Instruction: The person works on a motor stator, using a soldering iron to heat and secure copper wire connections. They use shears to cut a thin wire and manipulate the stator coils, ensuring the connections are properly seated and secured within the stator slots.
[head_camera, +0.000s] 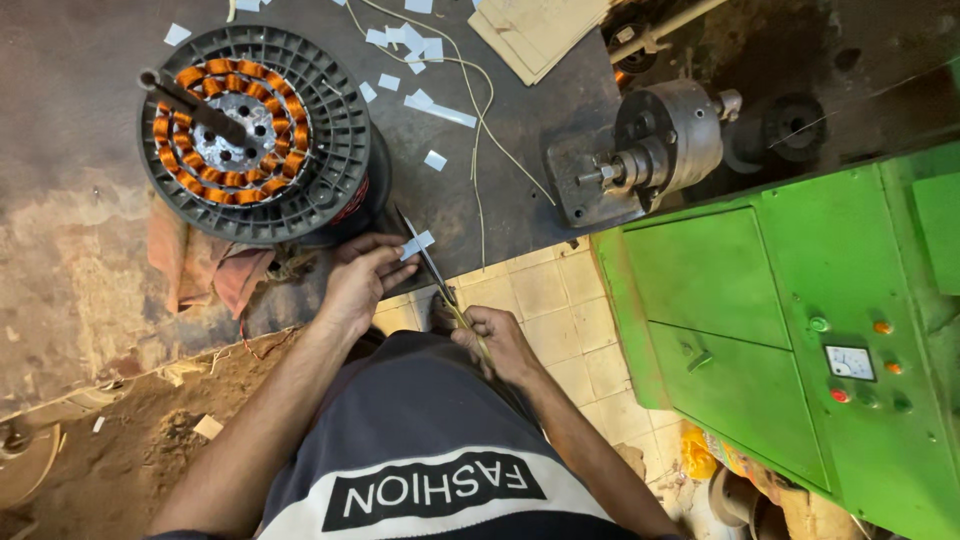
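Head view: at the edge of the worktop (520, 200), my right hand (500, 345) is closed around the handles of a pair of scissors (432, 268), blades pointing up and away from me. My left hand (358, 280) pinches a small white paper strip (417, 244) between thumb and fingertips, holding it across the blades, likely so it stays taut for a clean cut. The strip sits just past my left fingertips, touching the blades, well ahead of my right hand. More white paper pieces (420, 100) lie scattered on the dark worktop beyond. To my left a wound stator with copper coils (230, 125) rests on a grey plastic spool (330, 160). A green cabinet (760, 330) stands to my right.
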